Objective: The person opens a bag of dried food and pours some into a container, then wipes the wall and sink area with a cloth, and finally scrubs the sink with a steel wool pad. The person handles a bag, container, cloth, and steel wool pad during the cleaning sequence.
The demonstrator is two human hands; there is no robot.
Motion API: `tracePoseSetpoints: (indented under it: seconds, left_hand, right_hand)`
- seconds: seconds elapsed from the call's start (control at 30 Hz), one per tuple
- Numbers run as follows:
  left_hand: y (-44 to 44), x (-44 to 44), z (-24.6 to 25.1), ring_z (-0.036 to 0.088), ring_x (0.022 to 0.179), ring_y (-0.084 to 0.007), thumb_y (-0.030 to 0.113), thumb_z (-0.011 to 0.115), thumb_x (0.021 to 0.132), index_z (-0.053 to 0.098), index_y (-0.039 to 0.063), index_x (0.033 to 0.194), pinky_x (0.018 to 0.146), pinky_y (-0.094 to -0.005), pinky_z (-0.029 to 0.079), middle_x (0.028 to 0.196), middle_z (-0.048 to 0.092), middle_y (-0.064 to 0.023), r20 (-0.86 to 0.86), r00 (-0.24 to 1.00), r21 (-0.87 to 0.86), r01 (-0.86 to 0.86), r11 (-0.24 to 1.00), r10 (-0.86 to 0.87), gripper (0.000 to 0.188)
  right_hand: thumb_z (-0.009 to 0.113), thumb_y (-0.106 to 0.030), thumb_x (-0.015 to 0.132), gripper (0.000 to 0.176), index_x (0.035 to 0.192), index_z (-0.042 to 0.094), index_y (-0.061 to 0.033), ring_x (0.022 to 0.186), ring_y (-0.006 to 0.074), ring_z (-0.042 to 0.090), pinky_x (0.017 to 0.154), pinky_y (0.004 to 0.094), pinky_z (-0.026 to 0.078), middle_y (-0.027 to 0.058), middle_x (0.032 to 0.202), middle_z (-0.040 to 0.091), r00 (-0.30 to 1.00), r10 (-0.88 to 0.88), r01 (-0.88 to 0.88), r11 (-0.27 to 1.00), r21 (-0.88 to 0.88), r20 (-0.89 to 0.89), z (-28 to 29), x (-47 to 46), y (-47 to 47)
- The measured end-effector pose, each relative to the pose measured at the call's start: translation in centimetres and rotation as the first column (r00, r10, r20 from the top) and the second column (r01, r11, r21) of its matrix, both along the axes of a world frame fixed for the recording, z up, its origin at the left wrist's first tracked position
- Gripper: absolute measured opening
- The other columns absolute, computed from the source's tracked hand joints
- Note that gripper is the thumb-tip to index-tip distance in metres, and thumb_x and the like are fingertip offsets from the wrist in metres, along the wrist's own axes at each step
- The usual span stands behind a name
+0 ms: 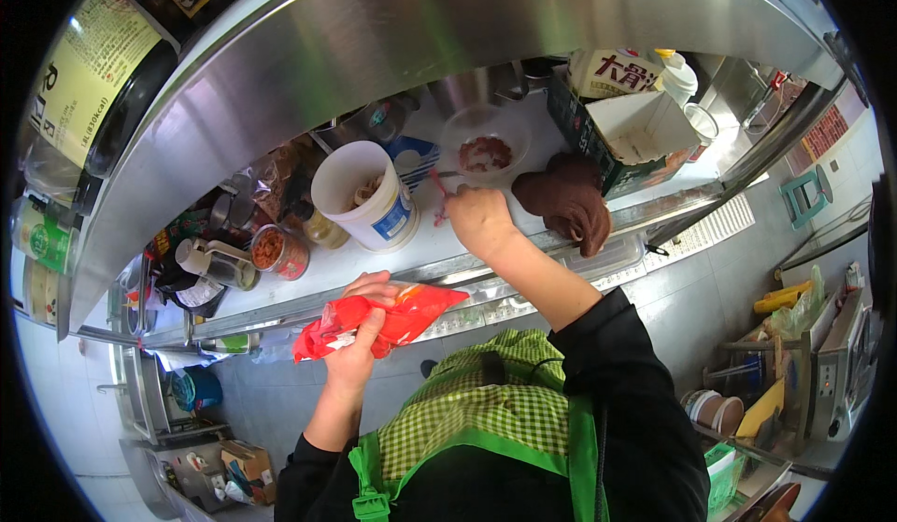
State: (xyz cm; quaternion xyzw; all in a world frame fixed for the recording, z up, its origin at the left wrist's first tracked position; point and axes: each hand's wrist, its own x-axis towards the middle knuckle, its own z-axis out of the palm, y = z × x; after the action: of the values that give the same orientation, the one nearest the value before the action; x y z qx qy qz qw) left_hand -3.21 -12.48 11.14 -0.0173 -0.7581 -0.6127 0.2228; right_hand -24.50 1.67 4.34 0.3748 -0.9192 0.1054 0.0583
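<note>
My left hand [361,333] grips a crumpled red plastic packet [413,312], held in front of the shelf's edge. Over the white shelf, my right hand [481,217] has its fingers curled around a thin pinkish-red item [439,181], too small to name; whether it is a strip or a tie I cannot tell. Behind that hand sits a clear plastic bowl [515,136] with chopped reddish pieces inside. A white plastic tub [399,234] with some pale contents stands to the left of the hand. Just to its right lies a dark brown cloth [567,196].
An open cardboard box [613,150] stands at the right of the shelf. At the left are a jar of reddish-brown food [280,252], a glass jug [235,269] and other jars. A steel panel [420,38] spans above. A green stool [806,196] is at far right.
</note>
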Motion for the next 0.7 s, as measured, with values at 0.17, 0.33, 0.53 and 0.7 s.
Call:
tracePoseSetpoints:
  seconds: [0.17,0.33,0.53,0.7]
  left_hand:
    - [2.2,-4.5,1.5,0.059,0.119,-0.0307,0.013,0.065,0.092,0.068,0.003,0.096,0.108,-0.0472,0.038,0.109,0.070,-0.0106,-0.131,0.991,-0.175,-0.023,0.984,0.000,0.011]
    - [4.2,-11.2,0.7,0.062,0.114,-0.0292,0.009,0.071,0.084,0.071,0.007,0.101,0.101,-0.0423,0.044,0.111,0.071,-0.0086,-0.357,0.926,-0.379,-0.025,0.925,-0.122,0.017]
    - [4.5,-15.6,-1.5,0.059,0.119,-0.0288,0.008,0.079,0.070,0.073,0.013,0.103,0.102,-0.0395,0.043,0.129,0.063,-0.0100,-0.213,0.915,-0.504,0.197,0.841,-0.342,0.034]
    - [4.9,-14.7,-1.0,0.054,0.121,-0.0299,0.013,0.083,0.065,0.075,0.019,0.102,0.102,-0.0391,0.042,0.146,0.049,-0.0137,-0.259,0.914,-0.474,0.162,0.866,-0.312,0.039]
  right_hand:
    - [0.059,-0.007,0.077,0.014,0.090,0.065,-0.0084,0.076,0.0311,0.068,0.066,0.0423,0.055,0.0135,0.083,0.069,0.983,-0.156,0.127,0.959,-0.255,-0.095,2.5,1.0,3.7]
    - [0.062,-0.014,0.085,0.011,0.093,0.064,-0.0064,0.066,0.0343,0.066,0.059,0.0444,0.052,0.0131,0.072,0.067,0.941,-0.334,0.251,0.802,-0.543,-0.058,6.6,2.4,9.7]
    - [0.071,-0.028,0.086,0.018,0.089,0.075,-0.0111,0.067,0.0326,0.068,0.062,0.0398,0.053,0.0131,0.075,0.070,0.928,-0.372,0.317,0.767,-0.557,0.017,7.9,2.6,12.5]
    - [0.072,-0.027,0.084,0.018,0.090,0.076,-0.0108,0.069,0.0318,0.068,0.064,0.0378,0.054,0.0143,0.077,0.070,0.978,-0.209,0.179,0.791,-0.586,0.016,9.0,0.5,10.1]
